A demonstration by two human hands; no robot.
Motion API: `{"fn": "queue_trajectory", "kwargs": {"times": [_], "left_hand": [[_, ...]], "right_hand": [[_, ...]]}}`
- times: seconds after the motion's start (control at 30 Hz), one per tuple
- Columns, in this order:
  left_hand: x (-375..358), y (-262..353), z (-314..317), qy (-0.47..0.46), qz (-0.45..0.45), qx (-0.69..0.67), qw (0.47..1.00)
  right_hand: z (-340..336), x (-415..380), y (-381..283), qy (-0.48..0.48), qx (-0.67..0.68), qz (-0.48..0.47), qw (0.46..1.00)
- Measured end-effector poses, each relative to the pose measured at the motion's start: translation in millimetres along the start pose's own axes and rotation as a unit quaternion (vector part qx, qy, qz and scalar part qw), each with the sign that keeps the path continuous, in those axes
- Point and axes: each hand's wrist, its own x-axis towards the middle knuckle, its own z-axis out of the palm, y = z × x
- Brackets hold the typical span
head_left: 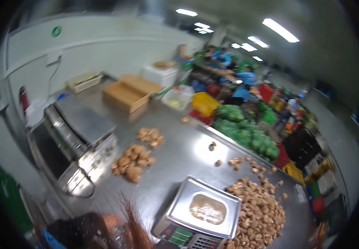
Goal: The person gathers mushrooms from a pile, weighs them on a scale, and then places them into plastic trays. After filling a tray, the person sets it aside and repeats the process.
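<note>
Motion smears the bottom left, where a dark sleeve [73,228] and a patch of skin that looks like my left hand [111,222] show; its fingers cannot be made out. Reddish-brown strands like hair [134,216] cross beside it, and something shiny there is too blurred to name. I do not see my right hand. To the right of the strands stands a digital scale [225,200] with a bare metal pan. A large heap of brown mushrooms [260,211] lies against the scale's right side. Smaller mushroom groups [134,159] rest on the metal table [175,145] farther left.
An open cardboard box [125,96] sits at the back, near a pale tray [84,82]. A metal machine [79,137] with a cable stands left. Beyond the table's right edge are green bagged vegetables [244,135], a yellow crate [205,103] and several people in blue [246,77].
</note>
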Motion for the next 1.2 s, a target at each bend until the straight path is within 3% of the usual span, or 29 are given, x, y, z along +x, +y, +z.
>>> {"fn": "queue_trajectory", "kwargs": {"times": [0.1,0.17,0.27,0.3,0.53,0.57,0.7,0.8,0.87,1.0,1.07,1.1,1.17,1.2], "left_hand": [[-31.5,-5.7,37.0,-0.010,-0.052,0.158,0.986],[-48.6,-20.1,54.3,-0.006,-0.078,0.210,0.975],[-97.4,-101.1,107.0,0.025,-0.185,0.196,0.963],[-53.9,-35.1,48.0,-0.009,-0.058,0.269,0.961],[-49.7,-28.5,45.2,-0.035,-0.031,0.302,0.952],[-55.3,-36.8,54.7,-0.064,-0.073,0.328,0.940],[-59.3,-55.8,66.3,-0.017,-0.067,0.311,0.948],[-36.7,-25.9,36.7,-0.089,-0.082,0.264,0.957],[-34.2,-29.1,37.0,-0.155,-0.075,0.305,0.937],[-44.4,-35.9,52.2,-0.052,-0.048,0.327,0.943],[-46.3,-34.1,53.2,-0.033,-0.039,0.328,0.943],[-46.5,-32.5,54.1,-0.011,-0.032,0.328,0.944],[-42.5,-22.2,46.9,-0.011,-0.025,0.332,0.943],[-42.5,-18.5,44.0,-0.009,-0.019,0.335,0.942]], "right_hand": [[37.5,-13.6,13.3,0.085,-0.016,0.000,0.996],[45.1,-15.0,12.5,0.088,-0.061,-0.012,0.994],[39.1,-19.7,1.5,0.080,-0.099,-0.031,0.991],[36.2,-21.4,-1.2,0.070,-0.120,-0.049,0.989],[69.1,-14.9,7.8,0.040,-0.176,-0.012,0.984],[72.9,-14.6,8.6,0.017,-0.197,-0.008,0.980],[77.9,-7.6,8.6,0.014,-0.206,-0.001,0.979],[68.7,-7.5,1.7,-0.032,-0.225,0.000,0.974],[76.9,-9.3,6.8,-0.005,-0.245,-0.005,0.969],[89.9,-12.1,9.5,0.037,-0.236,-0.008,0.971],[87.4,-17.4,10.0,0.171,-0.259,-0.091,0.946],[72.0,-16.1,0.0,0.172,-0.259,-0.090,0.946],[27.6,-6.2,-29.9,-0.020,-0.156,0.027,0.987],[25.8,-5.5,-31.0,-0.020,-0.156,0.026,0.987]]}}
